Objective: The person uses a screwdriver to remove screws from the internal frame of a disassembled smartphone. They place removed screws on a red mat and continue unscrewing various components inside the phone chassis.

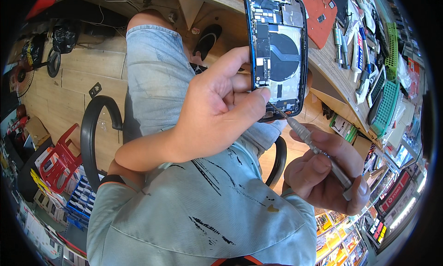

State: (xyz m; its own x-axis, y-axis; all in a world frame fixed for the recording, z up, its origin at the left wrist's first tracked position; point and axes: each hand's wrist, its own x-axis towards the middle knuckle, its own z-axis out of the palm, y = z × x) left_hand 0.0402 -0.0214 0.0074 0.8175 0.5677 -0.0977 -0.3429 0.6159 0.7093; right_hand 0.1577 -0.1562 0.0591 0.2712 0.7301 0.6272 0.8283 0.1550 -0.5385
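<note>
An opened smartphone (290, 67) with a blue frame is held up over my lap, its circuit board, a black round pad and pale inner plate exposed. My left hand (221, 100) is closed round its left edge, the thumb pressing on the lower left corner of the inside. A slim grey precision screwdriver (318, 150) is gripped by my right hand (330, 173), the fingers along its shaft and the end of its handle against a finger. Its thin tip reaches the bottom part of the phone, close to my left thumb. What lies right under the tip is too small to tell.
To the right runs a wooden workbench (330, 65) with an orange-red mat (318, 17), several screwdrivers, a white tube (356, 53) and green plastic baskets (385, 109). Black chair armrests (94, 132) flank me. A red plastic chair (57, 162) stands at the left.
</note>
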